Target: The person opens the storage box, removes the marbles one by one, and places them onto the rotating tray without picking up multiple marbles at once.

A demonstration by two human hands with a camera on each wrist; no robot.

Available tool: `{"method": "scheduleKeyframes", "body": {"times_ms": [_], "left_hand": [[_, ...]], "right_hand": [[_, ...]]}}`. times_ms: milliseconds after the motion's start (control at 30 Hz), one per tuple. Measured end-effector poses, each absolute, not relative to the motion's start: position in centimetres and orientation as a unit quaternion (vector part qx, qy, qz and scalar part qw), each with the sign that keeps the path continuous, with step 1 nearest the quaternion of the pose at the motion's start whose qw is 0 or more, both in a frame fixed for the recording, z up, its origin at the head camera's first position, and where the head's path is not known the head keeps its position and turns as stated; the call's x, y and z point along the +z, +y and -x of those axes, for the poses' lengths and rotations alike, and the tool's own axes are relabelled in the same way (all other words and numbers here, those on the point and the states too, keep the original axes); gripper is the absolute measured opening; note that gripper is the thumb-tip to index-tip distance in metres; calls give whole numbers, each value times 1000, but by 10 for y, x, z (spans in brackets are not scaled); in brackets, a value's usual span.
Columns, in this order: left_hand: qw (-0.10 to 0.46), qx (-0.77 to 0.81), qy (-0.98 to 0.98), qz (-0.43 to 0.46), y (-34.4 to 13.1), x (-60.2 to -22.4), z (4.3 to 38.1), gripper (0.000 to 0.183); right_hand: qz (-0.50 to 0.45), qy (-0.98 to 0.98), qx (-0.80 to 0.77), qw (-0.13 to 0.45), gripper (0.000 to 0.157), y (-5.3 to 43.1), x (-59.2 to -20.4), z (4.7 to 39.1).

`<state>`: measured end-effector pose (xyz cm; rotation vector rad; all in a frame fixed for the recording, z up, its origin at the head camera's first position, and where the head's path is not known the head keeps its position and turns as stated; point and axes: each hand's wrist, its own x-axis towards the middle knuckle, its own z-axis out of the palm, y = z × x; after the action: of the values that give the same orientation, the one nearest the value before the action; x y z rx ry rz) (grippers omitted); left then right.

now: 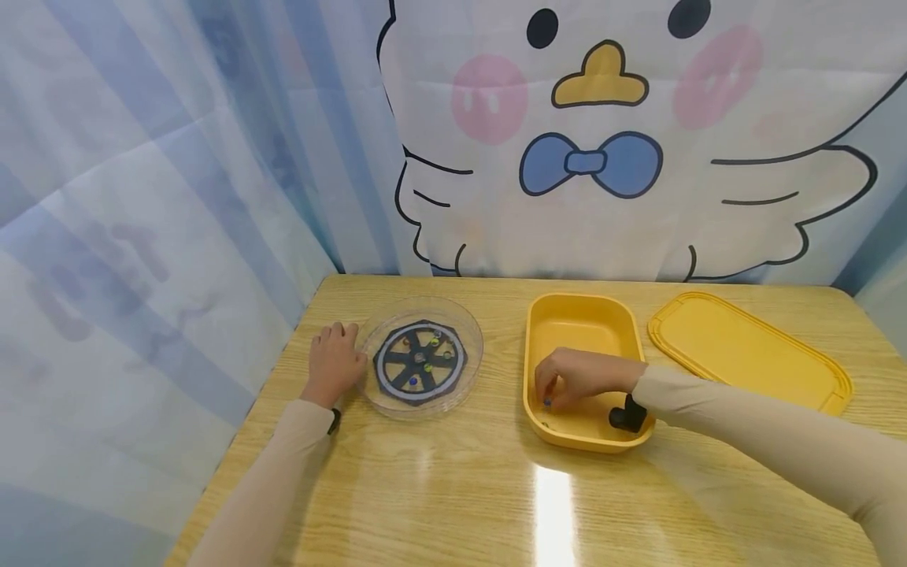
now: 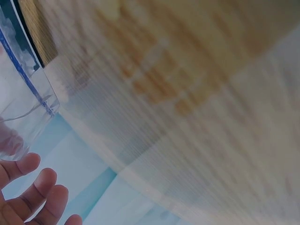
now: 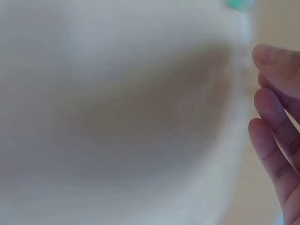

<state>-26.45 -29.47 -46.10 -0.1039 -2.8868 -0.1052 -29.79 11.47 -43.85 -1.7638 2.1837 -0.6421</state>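
A round clear dish (image 1: 473,319) stands at the left of the table, with a dark spoked wheel shape (image 1: 420,358) and several small marbles (image 1: 413,381) seen within its outline. My left hand (image 1: 336,362) is at the dish's left rim, its fingers relaxed and loosely spread in the left wrist view. Inside the yellow tub (image 1: 583,303), my right hand (image 1: 581,378) points down. Its thumb and forefinger pinch a small blue marble (image 1: 547,402) close over the tub floor. A green marble (image 3: 241,3) lies near these fingertips.
A flat yellow lid (image 1: 751,350) lies on the wooden table (image 1: 439,488), right of the tub. My right forearm crosses above the lid's near edge. A printed curtain (image 1: 588,228) hangs behind the table, and another curtain runs along its left side.
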Motion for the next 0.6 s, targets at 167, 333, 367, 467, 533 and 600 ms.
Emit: {"method": "scheduleKeyframes", "body": {"times_ms": [167, 333, 367, 467, 533, 600], "left_hand": [[129, -36, -990, 36, -295, -462, 264, 26], [132, -36, -990, 40, -296, -463, 266, 28], [132, -36, -990, 40, -296, -463, 266, 28], [129, -39, -990, 39, -297, -463, 267, 28], [128, -41, -990, 40, -297, -463, 267, 28], [130, -44, -990, 41, -297, -463, 267, 27]], "right_hand": [[578, 777, -220, 117, 9, 116, -414, 304], [551, 796, -227, 108, 12, 106, -388, 310], [547, 799, -227, 105, 12, 103, -384, 311], [535, 807, -230, 98, 13, 88, -376, 317], [525, 815, -228, 95, 14, 76, -372, 320], [514, 821, -227, 101, 14, 62, -369, 323]]}}
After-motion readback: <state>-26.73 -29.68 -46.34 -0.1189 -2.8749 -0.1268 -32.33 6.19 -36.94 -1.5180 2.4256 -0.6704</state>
